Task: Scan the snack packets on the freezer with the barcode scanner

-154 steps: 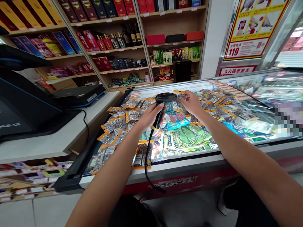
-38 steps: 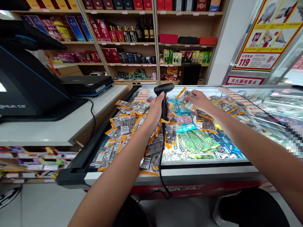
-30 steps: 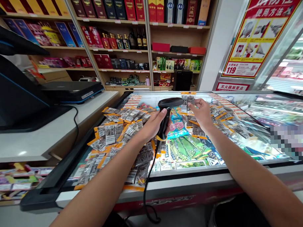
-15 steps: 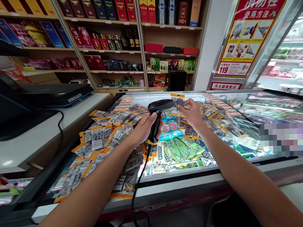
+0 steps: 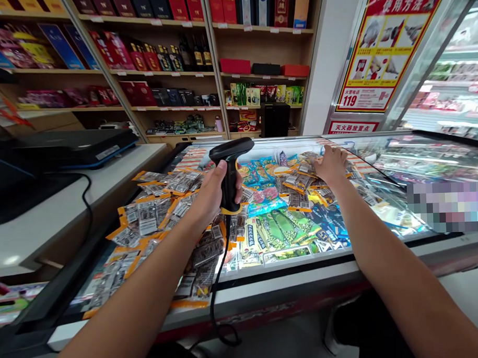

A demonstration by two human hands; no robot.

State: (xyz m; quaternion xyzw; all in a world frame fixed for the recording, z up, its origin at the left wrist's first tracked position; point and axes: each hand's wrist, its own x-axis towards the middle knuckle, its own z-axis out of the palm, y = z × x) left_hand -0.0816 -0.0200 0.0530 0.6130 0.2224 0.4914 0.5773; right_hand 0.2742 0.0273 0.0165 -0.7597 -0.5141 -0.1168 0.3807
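Observation:
My left hand (image 5: 211, 193) is wrapped round the grip of a black corded barcode scanner (image 5: 230, 163), held upright above the glass lid of a chest freezer (image 5: 289, 274). Many small silver packets with orange headers (image 5: 154, 213) lie spread on the lid, mostly to the left. My right hand (image 5: 331, 164) lies on a pile of the same packets (image 5: 302, 182) at the right, palm down; its fingertips are hidden behind the hand.
A white counter (image 5: 60, 216) at left carries a black till terminal (image 5: 23, 176) and a flat black device (image 5: 77, 145). Wooden shelves (image 5: 204, 70) of boxes and bottles stand behind. A red fire-safety poster (image 5: 383, 43) and a glass-door cooler (image 5: 447, 72) are at right.
My right hand held one packet up by the scanner head; now it has gone down and right onto the pile. The scanner has shifted slightly left.

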